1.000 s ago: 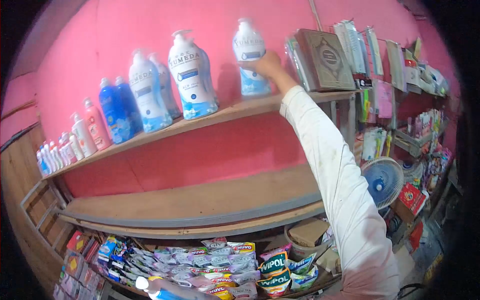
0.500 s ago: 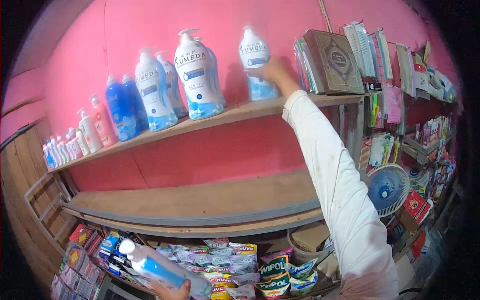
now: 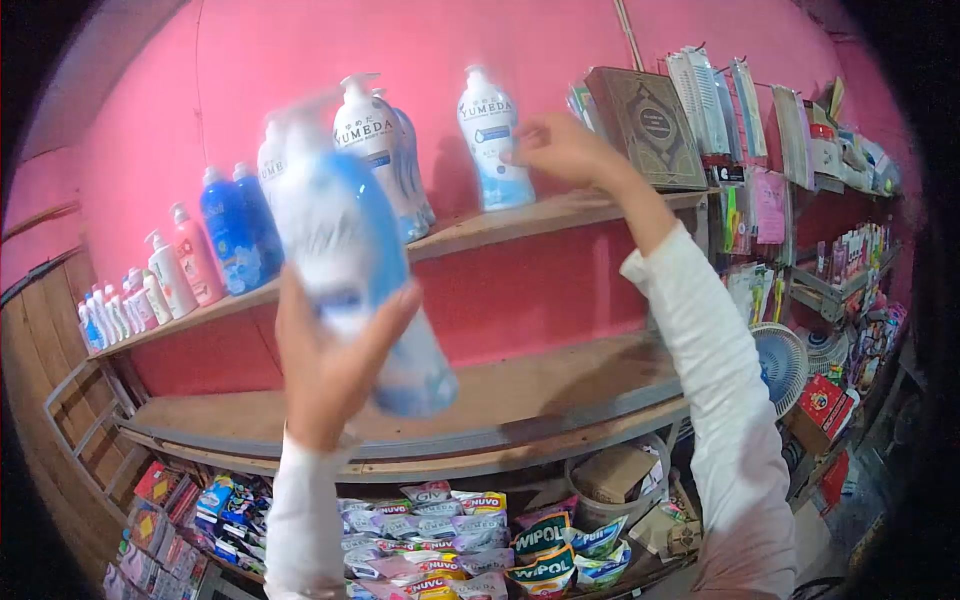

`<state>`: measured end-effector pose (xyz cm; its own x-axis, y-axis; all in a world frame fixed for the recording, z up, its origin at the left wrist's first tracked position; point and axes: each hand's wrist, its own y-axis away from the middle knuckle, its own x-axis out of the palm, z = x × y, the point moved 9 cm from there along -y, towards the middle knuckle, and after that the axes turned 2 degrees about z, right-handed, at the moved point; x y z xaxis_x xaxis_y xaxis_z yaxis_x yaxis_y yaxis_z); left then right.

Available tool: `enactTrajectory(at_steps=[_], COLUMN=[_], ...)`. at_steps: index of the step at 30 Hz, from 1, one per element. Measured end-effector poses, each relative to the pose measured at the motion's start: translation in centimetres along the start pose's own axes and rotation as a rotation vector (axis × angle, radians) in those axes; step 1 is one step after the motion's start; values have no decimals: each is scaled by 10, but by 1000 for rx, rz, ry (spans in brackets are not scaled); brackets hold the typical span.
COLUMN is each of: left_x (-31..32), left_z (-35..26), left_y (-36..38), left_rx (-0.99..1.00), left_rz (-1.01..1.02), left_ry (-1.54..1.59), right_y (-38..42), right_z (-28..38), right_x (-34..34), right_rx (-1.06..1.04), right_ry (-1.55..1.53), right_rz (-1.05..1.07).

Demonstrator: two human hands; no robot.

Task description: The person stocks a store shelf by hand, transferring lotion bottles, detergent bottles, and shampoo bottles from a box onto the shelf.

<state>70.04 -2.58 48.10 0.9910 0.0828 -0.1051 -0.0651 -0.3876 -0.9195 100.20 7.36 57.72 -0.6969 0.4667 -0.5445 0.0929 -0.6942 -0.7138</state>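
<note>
My left hand (image 3: 335, 365) is wrapped round a white and blue Yumeda body wash pump bottle (image 3: 350, 230), blurred by motion and held up in front of the upper shelf (image 3: 560, 212). It covers part of the bottles behind it. Another Yumeda bottle (image 3: 490, 145) stands upright on that shelf, apart from the others. Right beside it is my right hand (image 3: 565, 150), fingers loosely bent and parted, fingertips at the bottle's right edge. More Yumeda bottles (image 3: 368, 140) stand to the left.
Blue bottles (image 3: 228, 235), a pink bottle (image 3: 195, 255) and small bottles line the shelf's left end. A brown ornate book (image 3: 650, 125) leans at the right. Below are a wooden ledge (image 3: 560, 385), several refill pouches (image 3: 440, 535), a bucket (image 3: 610, 500) and a fan (image 3: 778, 365).
My left hand has lifted its bottle from low over the pouches up to shelf height. My right hand has loosened from the standing bottle and shifted slightly to its right side.
</note>
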Motion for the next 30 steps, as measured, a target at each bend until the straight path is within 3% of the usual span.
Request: enactTrajectory(at_steps=[1, 4, 6, 9, 12, 20, 23, 26, 30], left_x=[14, 53, 80, 120, 145, 181, 181, 181, 178], left_z=[-6, -4, -4, 9, 16, 50, 59, 61, 74], left_y=[-21, -83, -110, -144, -152, -156, -157, -157, -149], left_rx=[39, 127, 22, 25, -33, -35, -80, -99, -176], left_rz=[-3, -33, -44, -74, -108, -150, -143, -118, 109], left_ry=[1, -134, -297, -500, -513, -532, -527, -545, -465], right_y=[12, 49, 56, 56, 30, 22, 8, 11, 11], right_z=[10, 43, 49, 48, 1, -42, -53, -48, -52], right_x=[6, 15, 13, 8, 3, 1, 10, 6, 7], right_rx=[-43, -203, -261, -235, -183, -69, -160, -142, -111], right_ry=[-103, -254, -99, 94, 268, 210, 83, 189, 137], right_rz=[135, 272, 164, 0, -199, -183, -117, -133, -101])
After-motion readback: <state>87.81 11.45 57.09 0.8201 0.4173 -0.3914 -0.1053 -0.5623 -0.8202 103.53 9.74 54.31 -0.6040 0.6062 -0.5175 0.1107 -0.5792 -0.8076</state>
